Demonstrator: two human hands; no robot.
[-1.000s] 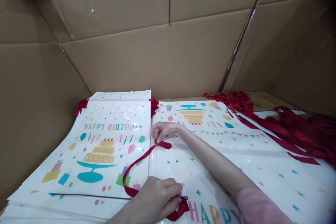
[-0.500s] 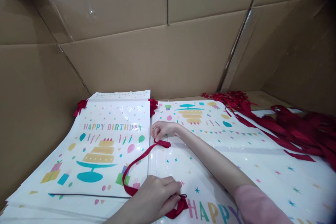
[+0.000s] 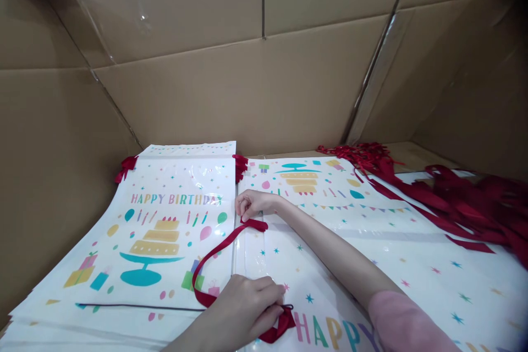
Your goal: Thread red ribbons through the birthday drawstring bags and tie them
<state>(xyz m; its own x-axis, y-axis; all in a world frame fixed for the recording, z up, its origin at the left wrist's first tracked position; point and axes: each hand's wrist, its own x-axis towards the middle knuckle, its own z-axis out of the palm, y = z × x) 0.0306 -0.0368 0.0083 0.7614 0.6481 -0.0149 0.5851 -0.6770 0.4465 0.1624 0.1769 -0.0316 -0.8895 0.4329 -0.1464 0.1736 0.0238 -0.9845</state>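
Observation:
My right hand [image 3: 254,204] pinches a dark red ribbon [image 3: 215,257] near its upper end, over the seam between two stacks of printed sheets. From there the ribbon curves down and left, passing under my left hand [image 3: 249,303]. My left hand is closed on the ribbon's lower part, where a folded red loop shows below the fingers. A thin dark rod [image 3: 142,307] with a small hooked end runs beneath my left hand. The left "Happy Birthday" sheet [image 3: 157,234] shows a cake; the right sheet [image 3: 284,258] lies upside down at its far end.
Tall cardboard walls [image 3: 231,93] stand behind and on both sides. A heap of red ribbons [image 3: 462,198] lies at the right, with thin red cords [image 3: 363,154] behind it. Red ribbon bunches [image 3: 127,168] stick out beside the left stack.
My right hand has shifted very slightly left and up with the ribbon end. My left hand has hardly moved.

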